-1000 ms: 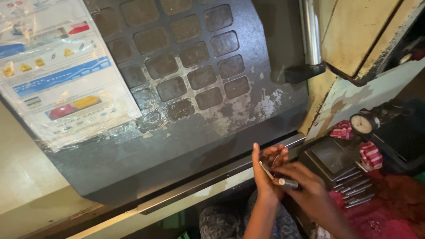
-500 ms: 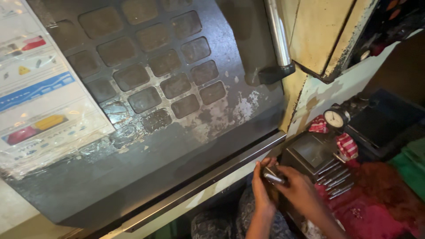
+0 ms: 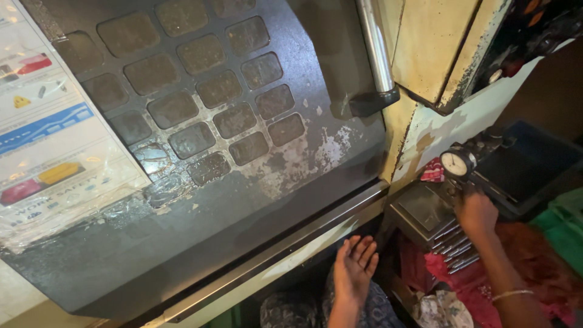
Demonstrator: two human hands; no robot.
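Your right hand (image 3: 477,212) is sitting at the foot of the dial gauge (image 3: 456,163), knuckles toward the camera. The gauge face is lying just above and slightly left of that hand, close to touching. Your fingers are curling down and away from view, so I cannot tell whether they are gripping anything or just resting on the gauge stand.

Your left hand (image 3: 355,270) is hovering low beside the machine's lower rail (image 3: 273,258), palm flat, fingers together and pointing up toward the rail, holding nothing. It is well apart from the gauge; the right hand is clearly the nearer one.

Just left of and below your right hand, a row of slim metal pins (image 3: 455,246) is lying on a dark metal block (image 3: 425,209). Their long axes are running from lower right up to upper left, roughly parallel to each other, near ends pointing toward your right wrist. They are sitting between your two hands, nearer the right.

Red cloth (image 3: 443,267) is spreading under the block and pins on the worktop. The big grey machine door (image 3: 200,121) with its grid of dark window panes is filling the left of the view, vertical handle bar (image 3: 375,45) at its right edge.
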